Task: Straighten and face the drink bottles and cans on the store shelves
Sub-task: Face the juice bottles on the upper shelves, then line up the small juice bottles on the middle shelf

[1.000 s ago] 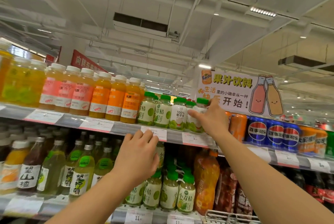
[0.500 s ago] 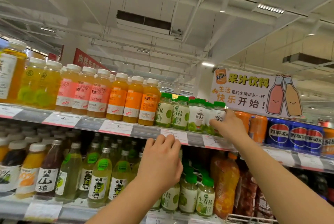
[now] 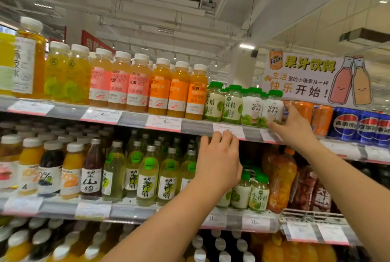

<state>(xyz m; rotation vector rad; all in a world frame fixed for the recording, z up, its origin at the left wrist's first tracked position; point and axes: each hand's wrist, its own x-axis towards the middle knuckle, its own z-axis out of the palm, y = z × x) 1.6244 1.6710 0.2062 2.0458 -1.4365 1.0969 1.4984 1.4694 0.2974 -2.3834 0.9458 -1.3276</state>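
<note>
Bottles with green caps (image 3: pixel 272 107) stand on the top shelf (image 3: pixel 196 127) right at your right hand (image 3: pixel 292 127), which grasps the end one's base, probably to turn its label forward. Your left hand (image 3: pixel 218 161) rests released on the shelf edge below, likely for balance.

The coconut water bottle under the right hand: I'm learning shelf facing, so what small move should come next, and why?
Probably ease the right hand off the coconut water bottle: its label already faces out, level with its neighbour. The left hand hangs loosely curled, holding nothing.
</note>
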